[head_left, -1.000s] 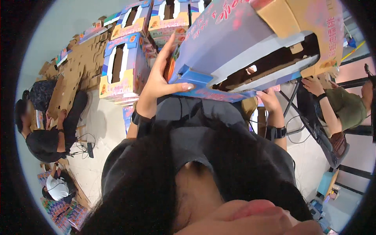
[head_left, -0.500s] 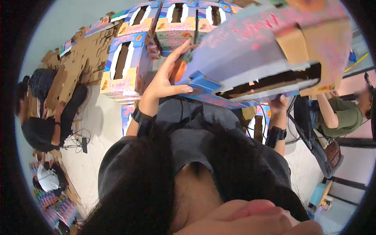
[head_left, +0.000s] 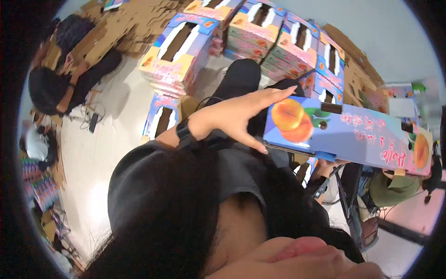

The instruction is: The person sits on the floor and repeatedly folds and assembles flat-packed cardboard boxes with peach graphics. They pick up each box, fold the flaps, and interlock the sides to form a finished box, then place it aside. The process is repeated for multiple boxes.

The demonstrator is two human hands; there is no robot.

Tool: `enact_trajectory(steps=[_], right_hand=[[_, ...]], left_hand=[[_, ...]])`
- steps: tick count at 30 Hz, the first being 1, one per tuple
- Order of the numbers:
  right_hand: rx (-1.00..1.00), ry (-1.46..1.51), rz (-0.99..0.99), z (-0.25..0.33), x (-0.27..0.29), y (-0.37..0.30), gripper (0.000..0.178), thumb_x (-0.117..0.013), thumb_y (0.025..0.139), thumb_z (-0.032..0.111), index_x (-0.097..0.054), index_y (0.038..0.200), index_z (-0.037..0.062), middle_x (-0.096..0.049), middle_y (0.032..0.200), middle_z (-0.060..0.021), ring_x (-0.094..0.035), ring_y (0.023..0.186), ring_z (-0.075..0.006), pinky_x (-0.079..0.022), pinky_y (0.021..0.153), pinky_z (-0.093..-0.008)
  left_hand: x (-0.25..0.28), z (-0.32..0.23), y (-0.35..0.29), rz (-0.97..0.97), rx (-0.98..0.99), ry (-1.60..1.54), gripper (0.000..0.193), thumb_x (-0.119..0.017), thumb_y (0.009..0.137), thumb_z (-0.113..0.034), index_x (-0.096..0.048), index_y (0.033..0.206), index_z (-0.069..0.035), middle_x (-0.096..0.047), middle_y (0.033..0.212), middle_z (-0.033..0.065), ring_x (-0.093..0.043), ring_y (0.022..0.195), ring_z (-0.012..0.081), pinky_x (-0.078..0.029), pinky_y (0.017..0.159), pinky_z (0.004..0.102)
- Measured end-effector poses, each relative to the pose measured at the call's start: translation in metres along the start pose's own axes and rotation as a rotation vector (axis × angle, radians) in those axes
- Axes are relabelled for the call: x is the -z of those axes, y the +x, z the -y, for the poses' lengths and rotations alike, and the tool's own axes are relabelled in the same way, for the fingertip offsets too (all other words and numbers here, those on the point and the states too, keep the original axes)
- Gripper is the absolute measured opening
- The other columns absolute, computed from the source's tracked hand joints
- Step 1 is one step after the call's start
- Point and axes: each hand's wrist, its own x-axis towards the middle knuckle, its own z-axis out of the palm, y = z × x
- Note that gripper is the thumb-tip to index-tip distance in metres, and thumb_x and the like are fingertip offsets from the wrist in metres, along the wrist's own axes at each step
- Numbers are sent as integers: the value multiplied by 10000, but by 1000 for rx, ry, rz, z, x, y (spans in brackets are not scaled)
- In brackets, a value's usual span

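Your left hand is spread flat against the box end; right hand props it underneath, grip hidden. Stacked boxes crowd twelve o'clock, bare floor at nine.

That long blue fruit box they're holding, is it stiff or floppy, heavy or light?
The blue box probably feels stiff: its long edges stay straight though held only by its ends. It seems light, likely empty, since the left hand steadies it with flat open fingers. Its length may make it swing awkwardly.

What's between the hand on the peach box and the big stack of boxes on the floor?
In the head view, the person's own dark-clad leg and black shoe lie between the left hand on the peach box and the stacked boxes.
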Motion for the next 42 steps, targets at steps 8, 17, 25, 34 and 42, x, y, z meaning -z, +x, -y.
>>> enact_trajectory(steps=[8,17,25,34,42], right_hand=[[-1,59,5,-7,-30,11,674,-586,842,599,-533,1332,140,-530,1365,-74,-491,1247,-306,-378,1034,-578],[-399,-519,-193,-36,-87,41,553,-771,750,85,-555,1254,10,-599,1209,-157,-600,1106,-235,-458,1002,-369],[-545,-700,162,-113,-142,67,744,-815,693,23,-468,1351,13,-555,1269,-99,-527,1163,-227,-424,1015,-359],[-5,-311,-109,-97,-99,92,559,-564,880,141,-372,1391,21,-500,1339,-210,-450,1294,-341,-373,1073,-485],[186,-588,83,-52,-117,91,857,-631,732,279,-285,1488,72,-317,1510,-224,-254,1438,-317,-211,1155,-512]], left_hand=[[-19,15,-19,-175,61,68,1309,-894,678,-312,77,1502,-9,-241,1506,194,-256,1414,262,-192,1169,403],[26,42,-49,-701,223,-602,1133,-837,709,-218,-70,1534,-99,-435,1418,119,-386,1353,249,-294,1139,440],[108,66,-100,-1331,112,-613,561,-563,895,-298,-493,1324,56,-578,1238,168,-560,1169,293,-453,1011,434],[139,63,-140,-780,-322,-781,549,-512,855,-290,-497,1241,101,-601,1170,231,-596,1092,358,-474,963,490],[141,54,-111,-877,181,-210,912,-765,677,-287,-324,1415,17,-539,1267,156,-562,1149,285,-481,956,426]])
